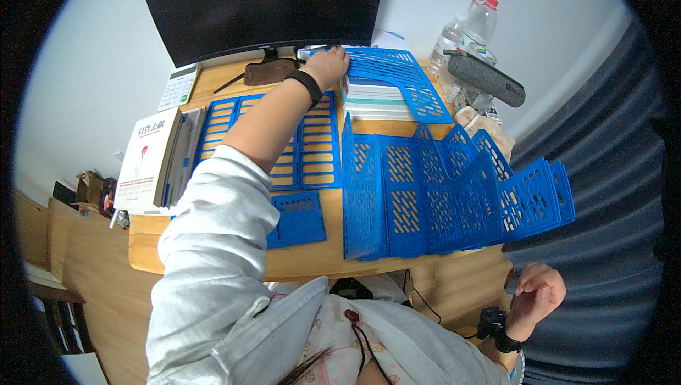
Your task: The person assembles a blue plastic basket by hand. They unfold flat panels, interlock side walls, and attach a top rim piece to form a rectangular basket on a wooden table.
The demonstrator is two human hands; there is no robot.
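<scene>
Blue perforated plastic panel (pixel 397 73) at the wooden table's (pixel 213 257) far edge, propped over stacked books (pixel 376 98).
Left hand (pixel 328 66) closed on its top rim, steadying it; right hand (pixel 539 293) loosely curled, empty, off-table.

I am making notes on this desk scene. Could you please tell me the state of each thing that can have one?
Monitor: screen dark.
Blue file rack: assembled, upright, slots empty.
Blue panel: lying on a stack of books.
Flat grid panel: lying flat on the desk.
Plastic bottles: upright, capped.
Left hand: on the blue panel's edge.
Right hand: loosely curled, empty, off the desk.
</scene>
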